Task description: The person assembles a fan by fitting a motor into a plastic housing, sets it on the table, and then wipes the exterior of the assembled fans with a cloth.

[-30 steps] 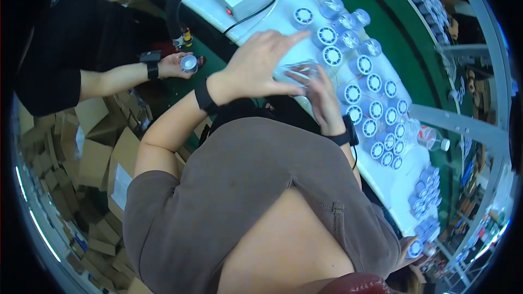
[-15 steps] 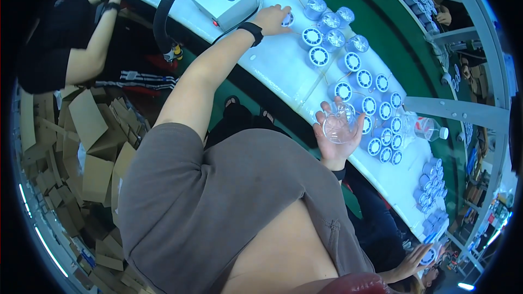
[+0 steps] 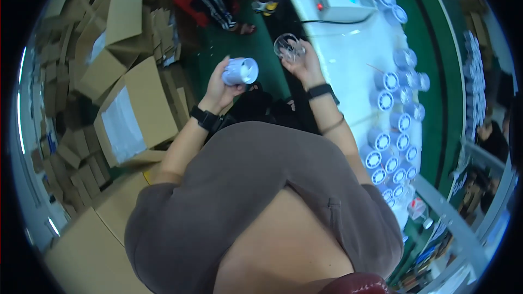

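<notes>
Holding 2 parts off bench: left hand [image 3: 218, 90] clamped round white cylindrical housing [image 3: 240, 71], open end up; right hand [image 3: 303, 64] pinching clear round cover [image 3: 287, 47] by rim. Parts apart, over floor beside white worktable [image 3: 348, 54]. Step looks like pre-assembly; next move likely calls for aligning cover square over housing mouth.

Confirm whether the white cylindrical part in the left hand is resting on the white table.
No, the left hand holds the white cylindrical part in the air, apart from the white table.

even bright indoor light, glare on white table [image 3: 348, 60], strong fisheye bending, dark vignetted rim
</notes>
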`<state>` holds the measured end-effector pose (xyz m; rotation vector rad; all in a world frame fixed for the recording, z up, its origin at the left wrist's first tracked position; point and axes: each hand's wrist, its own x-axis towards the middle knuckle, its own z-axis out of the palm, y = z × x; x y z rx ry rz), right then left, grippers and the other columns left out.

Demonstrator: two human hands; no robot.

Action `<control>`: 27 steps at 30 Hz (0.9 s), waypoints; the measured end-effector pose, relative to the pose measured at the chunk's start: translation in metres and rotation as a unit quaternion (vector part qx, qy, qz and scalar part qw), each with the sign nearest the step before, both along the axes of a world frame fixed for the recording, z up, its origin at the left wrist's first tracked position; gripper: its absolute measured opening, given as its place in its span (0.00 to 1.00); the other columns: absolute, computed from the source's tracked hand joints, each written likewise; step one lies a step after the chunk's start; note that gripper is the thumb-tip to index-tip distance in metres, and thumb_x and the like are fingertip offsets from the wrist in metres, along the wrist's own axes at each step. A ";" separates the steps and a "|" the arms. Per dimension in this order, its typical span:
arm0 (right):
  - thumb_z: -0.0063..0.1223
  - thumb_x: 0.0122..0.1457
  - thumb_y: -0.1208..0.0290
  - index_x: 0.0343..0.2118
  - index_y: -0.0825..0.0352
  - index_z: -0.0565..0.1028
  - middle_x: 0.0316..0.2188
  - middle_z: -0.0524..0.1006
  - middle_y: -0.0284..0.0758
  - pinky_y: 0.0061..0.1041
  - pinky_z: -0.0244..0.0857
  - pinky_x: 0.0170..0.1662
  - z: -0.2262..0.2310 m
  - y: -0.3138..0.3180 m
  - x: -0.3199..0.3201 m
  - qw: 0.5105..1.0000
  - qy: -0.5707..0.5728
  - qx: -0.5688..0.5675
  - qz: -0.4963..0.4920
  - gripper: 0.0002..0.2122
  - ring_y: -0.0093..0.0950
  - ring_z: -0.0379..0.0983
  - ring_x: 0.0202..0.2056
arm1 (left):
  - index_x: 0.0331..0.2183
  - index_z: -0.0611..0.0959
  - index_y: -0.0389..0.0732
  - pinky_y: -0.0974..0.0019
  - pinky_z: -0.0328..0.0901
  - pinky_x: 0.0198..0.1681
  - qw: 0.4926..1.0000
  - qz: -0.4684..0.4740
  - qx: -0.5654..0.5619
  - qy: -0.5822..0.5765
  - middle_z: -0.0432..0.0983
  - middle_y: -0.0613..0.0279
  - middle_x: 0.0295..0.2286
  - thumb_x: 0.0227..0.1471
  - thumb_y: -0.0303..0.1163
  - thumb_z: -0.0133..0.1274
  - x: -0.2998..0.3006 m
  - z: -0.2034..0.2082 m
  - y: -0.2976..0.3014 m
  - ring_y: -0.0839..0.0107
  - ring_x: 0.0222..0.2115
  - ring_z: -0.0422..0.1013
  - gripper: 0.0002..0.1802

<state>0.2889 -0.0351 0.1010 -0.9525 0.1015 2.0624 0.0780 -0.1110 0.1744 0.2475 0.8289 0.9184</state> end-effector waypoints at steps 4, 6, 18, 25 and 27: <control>0.31 0.51 0.58 0.34 0.68 0.65 0.33 0.66 0.47 0.27 0.62 0.27 -0.055 0.059 -0.052 0.997 -0.024 -0.052 0.044 0.18 0.37 0.65 0.29 | 0.35 0.71 0.40 0.78 0.48 0.11 0.991 0.134 -0.019 -0.006 0.69 0.60 0.24 0.49 0.48 0.33 -0.040 0.009 -0.022 0.75 0.15 0.60 0.22; 0.30 0.51 0.58 0.33 0.68 0.64 0.31 0.66 0.46 0.26 0.61 0.26 -0.062 0.070 -0.083 0.996 0.039 -0.074 0.011 0.17 0.38 0.64 0.29 | 0.35 0.71 0.39 0.78 0.47 0.10 0.985 0.165 -0.048 -0.018 0.69 0.60 0.24 0.50 0.48 0.32 -0.059 0.008 -0.033 0.75 0.14 0.59 0.23; 0.31 0.52 0.60 0.34 0.70 0.65 0.29 0.67 0.44 0.23 0.59 0.23 -0.062 0.089 -0.129 0.993 0.074 -0.071 -0.063 0.17 0.34 0.65 0.28 | 0.36 0.71 0.35 0.76 0.48 0.10 0.973 0.178 -0.055 -0.139 0.68 0.57 0.22 0.50 0.46 0.26 -0.117 -0.009 -0.021 0.73 0.13 0.57 0.27; 0.42 0.50 0.61 0.34 0.71 0.67 0.23 0.72 0.38 0.19 0.62 0.22 -0.047 0.048 -0.083 0.869 -0.416 0.216 0.158 0.16 0.25 0.67 0.21 | 0.31 0.75 0.37 0.75 0.56 0.19 0.966 0.123 0.002 0.229 0.70 0.62 0.21 0.52 0.51 0.19 -0.082 -0.036 0.008 0.74 0.19 0.64 0.33; 0.45 0.49 0.64 0.34 0.71 0.68 0.23 0.73 0.37 0.19 0.64 0.22 -0.028 0.025 -0.072 0.824 -0.409 0.311 0.236 0.15 0.22 0.69 0.23 | 0.31 0.75 0.38 0.74 0.60 0.28 0.937 0.067 0.069 0.335 0.71 0.62 0.23 0.52 0.52 0.16 -0.076 -0.056 0.023 0.74 0.23 0.66 0.35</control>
